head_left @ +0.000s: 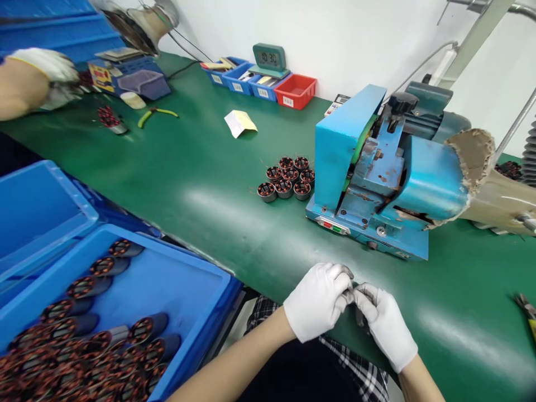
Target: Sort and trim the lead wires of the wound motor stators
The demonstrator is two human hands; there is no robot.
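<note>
My left hand [320, 298], in a white glove with darkened fingertips, is closed near the table's front edge, in front of the blue machine [360, 167]. My right hand [383, 321], gloved the same way, meets it fingertip to fingertip, its fingers closed too. Anything between the fingers is too small or hidden to make out. Several round motor cores with copper windings [283, 188] stand grouped on the green table [201, 151], left of the machine.
A blue bin [180, 279] with many wound cores sits at the lower left. Pliers [528, 312] lie at the far right. Small blue trays and a red tray [296, 92] line the wall. Another person's gloved hands [52, 72] are at the upper left.
</note>
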